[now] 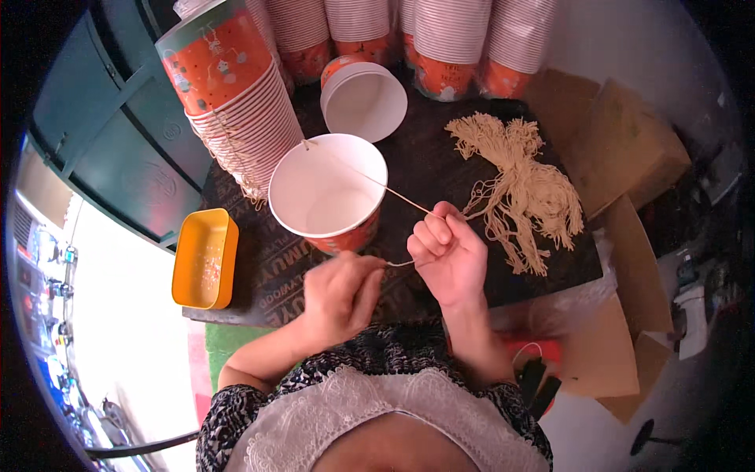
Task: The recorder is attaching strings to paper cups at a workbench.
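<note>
Could tip the bucket [324, 193] by overpulling the cord [406, 199], pinched near it in left hand [342, 295] and right hand [450, 256], slightly apart.

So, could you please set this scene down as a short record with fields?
Left hand: closed, on the cord
Right hand: closed, drawing the cord straight from the bucket
Bucket: open, white inside, orange outside
Table: dark
Left side: yellow container, leaning bucket stack
Right side: tan cord bundle
Behind: another open bucket
</note>
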`<state>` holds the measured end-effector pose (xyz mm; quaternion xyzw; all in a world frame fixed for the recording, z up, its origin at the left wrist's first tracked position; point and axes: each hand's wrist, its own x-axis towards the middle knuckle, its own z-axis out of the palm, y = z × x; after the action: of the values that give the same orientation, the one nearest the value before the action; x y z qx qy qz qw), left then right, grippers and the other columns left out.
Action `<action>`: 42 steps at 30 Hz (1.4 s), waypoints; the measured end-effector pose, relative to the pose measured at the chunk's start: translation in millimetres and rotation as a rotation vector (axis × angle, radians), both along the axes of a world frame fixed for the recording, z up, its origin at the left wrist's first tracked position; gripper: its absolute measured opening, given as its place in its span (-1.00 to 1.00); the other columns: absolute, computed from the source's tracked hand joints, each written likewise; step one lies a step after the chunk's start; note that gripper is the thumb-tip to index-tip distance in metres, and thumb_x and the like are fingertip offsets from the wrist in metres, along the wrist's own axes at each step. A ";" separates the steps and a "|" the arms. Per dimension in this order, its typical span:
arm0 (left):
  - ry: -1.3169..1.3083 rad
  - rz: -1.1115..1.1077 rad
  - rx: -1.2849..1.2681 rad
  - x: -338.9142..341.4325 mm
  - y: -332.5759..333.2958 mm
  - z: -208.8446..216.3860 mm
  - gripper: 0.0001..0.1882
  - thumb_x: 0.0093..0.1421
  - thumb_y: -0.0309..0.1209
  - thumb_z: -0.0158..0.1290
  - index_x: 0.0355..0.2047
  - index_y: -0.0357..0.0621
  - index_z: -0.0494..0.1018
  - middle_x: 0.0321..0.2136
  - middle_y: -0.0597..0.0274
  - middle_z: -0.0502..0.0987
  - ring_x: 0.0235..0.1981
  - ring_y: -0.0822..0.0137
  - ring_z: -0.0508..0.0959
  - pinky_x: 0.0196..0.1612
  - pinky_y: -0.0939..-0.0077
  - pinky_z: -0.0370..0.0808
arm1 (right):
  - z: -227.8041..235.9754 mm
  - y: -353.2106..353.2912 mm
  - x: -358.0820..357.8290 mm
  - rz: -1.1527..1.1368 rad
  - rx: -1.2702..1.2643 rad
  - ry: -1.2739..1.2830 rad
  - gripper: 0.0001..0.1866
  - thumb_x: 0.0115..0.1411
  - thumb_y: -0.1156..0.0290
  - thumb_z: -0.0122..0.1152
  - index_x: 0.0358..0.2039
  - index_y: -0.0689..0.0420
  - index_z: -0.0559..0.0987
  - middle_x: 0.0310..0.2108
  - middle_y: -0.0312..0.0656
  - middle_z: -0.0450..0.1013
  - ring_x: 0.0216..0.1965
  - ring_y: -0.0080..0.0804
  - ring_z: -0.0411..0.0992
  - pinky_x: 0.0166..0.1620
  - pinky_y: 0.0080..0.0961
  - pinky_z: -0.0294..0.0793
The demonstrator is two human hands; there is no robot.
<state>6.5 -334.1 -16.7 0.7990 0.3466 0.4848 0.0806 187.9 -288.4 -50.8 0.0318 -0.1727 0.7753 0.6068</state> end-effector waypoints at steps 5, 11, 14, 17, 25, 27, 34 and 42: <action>-0.080 0.036 -0.228 17.0 -4.5 -23.7 -0.74 0.11 -0.56 0.21 -0.17 -0.28 0.47 -0.58 0.17 0.47 -0.64 0.34 0.51 -0.55 0.49 0.44 | -2.7 -3.4 -9.3 -0.042 -0.061 0.088 -0.81 0.33 0.43 -0.07 -0.22 0.23 0.51 -0.57 -0.35 0.22 -0.54 -0.56 0.09 -0.42 -0.57 0.09; -0.202 -0.119 -0.675 13.9 0.7 -46.3 -0.84 0.17 -0.54 0.16 -0.23 -0.31 0.52 -0.57 0.24 0.49 -0.58 0.44 0.51 -0.47 0.53 0.45 | -2.8 -4.3 -11.4 -0.017 -0.034 0.155 -0.81 0.33 0.41 -0.05 -0.21 0.22 0.51 -0.56 -0.34 0.22 -0.54 -0.54 0.08 -0.41 -0.56 0.09; -0.171 -0.112 -0.645 10.0 0.2 -37.6 -0.90 0.19 -0.52 0.14 -0.32 -0.33 0.51 -0.59 0.13 0.49 -0.55 0.23 0.54 -0.42 0.40 0.47 | -10.5 -1.0 -8.2 -0.059 -0.036 0.106 -0.81 0.32 0.41 -0.04 -0.21 0.22 0.50 -0.51 -0.29 0.32 -0.51 -0.53 0.17 -0.38 -0.56 0.19; 0.017 -0.091 -0.521 2.5 -2.1 -18.8 -0.90 0.18 -0.51 0.11 -0.39 -0.33 0.48 -0.59 0.00 0.48 -0.51 0.01 0.55 -0.41 0.25 0.47 | -12.2 -5.7 3.9 -0.493 -0.010 -1.119 -0.76 0.27 0.45 0.01 -0.16 0.28 0.57 -0.14 -0.09 0.51 -0.24 -0.37 0.48 -0.13 -0.51 0.42; 0.269 -0.171 -0.580 -14.7 4.5 3.9 -0.87 0.12 -0.46 0.07 -0.49 -0.29 0.44 -0.54 -0.15 0.50 -0.47 -0.14 0.54 -0.43 0.11 0.45 | 3.7 -41.7 -7.0 -0.547 0.694 -1.320 -0.77 0.20 0.60 0.15 -0.11 0.25 0.57 -0.15 -0.01 0.55 -0.11 -0.15 0.55 -0.06 -0.41 0.53; 0.247 -0.177 -0.625 -18.3 3.6 14.5 -0.87 0.13 -0.46 0.07 -0.48 -0.29 0.44 -0.54 -0.15 0.50 -0.47 -0.14 0.54 -0.43 0.14 0.45 | 0.1 -40.7 -6.2 -0.525 0.643 -1.361 -0.79 0.17 0.62 0.17 -0.16 0.27 0.58 -0.23 -0.05 0.56 -0.22 -0.27 0.56 -0.18 -0.49 0.51; -0.051 -0.095 -0.755 -29.3 -0.9 27.5 -0.88 0.19 -0.48 0.08 -0.44 -0.31 0.47 -0.61 -0.02 0.45 -0.58 0.18 0.51 -0.47 0.35 0.42 | 8.1 -32.0 -16.7 -0.721 0.705 -1.338 -0.93 0.08 0.66 0.29 -0.41 0.25 0.60 -0.58 -0.28 0.44 -0.60 -0.60 0.34 -0.53 -0.61 0.29; -0.300 0.081 -0.735 -47.0 -7.0 22.4 -0.82 0.30 -0.49 0.00 -0.43 -0.35 0.48 -0.59 0.37 0.47 -0.55 0.60 0.38 -0.49 0.67 0.31 | 2.0 -28.4 -38.1 -0.977 0.611 -1.451 -0.83 -0.02 0.63 0.32 -0.51 0.17 0.47 -0.64 -0.17 0.35 -0.65 -0.27 0.38 -0.57 -0.36 0.32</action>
<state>-40.5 -341.1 5.7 0.6227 0.5127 0.4425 0.3918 149.9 -316.8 -48.8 -0.3791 -0.7013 0.1842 0.5749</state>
